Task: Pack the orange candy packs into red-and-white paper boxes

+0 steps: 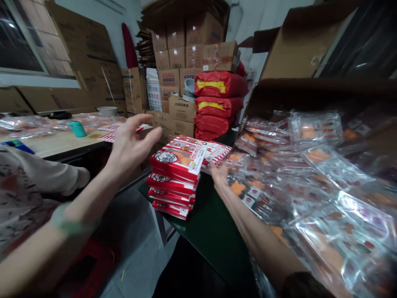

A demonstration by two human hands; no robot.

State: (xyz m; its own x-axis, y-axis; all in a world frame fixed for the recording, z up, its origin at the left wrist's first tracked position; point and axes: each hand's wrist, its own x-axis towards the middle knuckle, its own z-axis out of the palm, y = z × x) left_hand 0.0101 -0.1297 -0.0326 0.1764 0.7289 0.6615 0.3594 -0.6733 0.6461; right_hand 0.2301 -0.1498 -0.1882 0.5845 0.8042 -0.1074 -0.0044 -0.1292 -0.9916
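My left hand (134,142) hangs in the air left of a stack of red and white printed boxes (176,159), its thumb and fingers apart and nothing between them. The stack stands on the corner of a dark green table (214,223), and its top box shows a printed face and orange pieces. To the right of the stack, my right hand (219,171) grips the near edge of a red-and-white striped printed card box (218,152). Whether that box is flat or folded up I cannot tell. Its far side lies behind the stack.
Clear plastic packs (322,186) with orange pieces lie heaped on the right, by a large open carton (297,45). On the left, a person's sleeve (58,165) is beside a wooden table (52,142) with a teal bottle (77,128). Red bales (217,105) and cartons (189,54) stand behind.
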